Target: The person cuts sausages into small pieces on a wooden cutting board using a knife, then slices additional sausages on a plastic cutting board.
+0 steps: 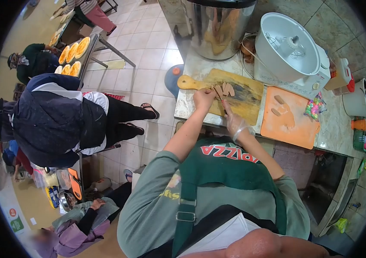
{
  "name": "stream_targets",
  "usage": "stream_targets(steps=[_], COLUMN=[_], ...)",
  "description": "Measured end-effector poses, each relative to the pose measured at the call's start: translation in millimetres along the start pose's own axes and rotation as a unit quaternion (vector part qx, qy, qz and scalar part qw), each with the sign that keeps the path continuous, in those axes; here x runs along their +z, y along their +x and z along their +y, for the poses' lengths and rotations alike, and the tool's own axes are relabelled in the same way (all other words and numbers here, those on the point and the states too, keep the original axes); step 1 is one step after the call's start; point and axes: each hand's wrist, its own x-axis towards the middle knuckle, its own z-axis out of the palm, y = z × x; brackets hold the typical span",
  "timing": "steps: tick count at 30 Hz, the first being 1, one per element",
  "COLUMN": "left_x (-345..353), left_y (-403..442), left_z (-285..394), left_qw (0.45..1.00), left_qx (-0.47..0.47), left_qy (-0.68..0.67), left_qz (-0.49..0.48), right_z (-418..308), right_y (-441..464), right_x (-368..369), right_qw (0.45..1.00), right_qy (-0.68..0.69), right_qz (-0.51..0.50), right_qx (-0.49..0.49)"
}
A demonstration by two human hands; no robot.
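Observation:
A wooden cutting board [247, 103] with a rounded handle lies on the counter, dark-stained in the middle. Several cut pieces of brownish-pink sausage [230, 90] are spread on it. My bare left hand [203, 99] is over the board's near left part, its fingers pinched on a sausage piece beside the blade. In a clear plastic glove, my right hand [236, 124] grips a knife [223, 103]; the handle is mostly hidden in my fingers. On an orange cutting board [292, 124] to the right lie two more sausages [279, 99].
A white mixer bowl [288, 47] and a large metal container [217, 30] stand behind the boards. A colorful plastic packet [315, 106] and a jug [341, 73] are at right. Co-workers [54, 120] stand left, near a table with pizzas [82, 47].

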Motion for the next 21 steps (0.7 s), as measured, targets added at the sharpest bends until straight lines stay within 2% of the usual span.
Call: stream_targets(steps=[7, 10, 12, 15, 19, 21], left_x=[-2, -2, -1, 2, 2, -1], left_y=[-1, -1, -1, 0, -3, -7], left_z=[3, 4, 1, -7, -5, 2], left_qw=[1.000, 1.000, 1.000, 0.999, 0.999, 1.000], left_qx=[0.000, -0.009, -0.001, -0.005, 0.006, 0.010], left_qy=[-0.014, -0.016, -0.023, -0.045, -0.034, -0.015], left_qz=[-0.007, -0.021, -0.013, -0.008, 0.001, 0.014], right_z=[12, 4, -8, 0, -5, -2], right_y=[16, 26, 32, 39, 8, -4], right_x=[19, 9, -6, 2, -12, -15], right_qw=[0.996, 0.998, 0.999, 0.999, 0.999, 0.995], right_qy=[0.019, -0.004, -0.011, -0.003, 0.009, 0.008], right_qz=[0.059, 0.041, -0.030, 0.002, -0.029, -0.095], right_qx=[-0.060, -0.052, -0.006, -0.049, -0.033, 0.037])
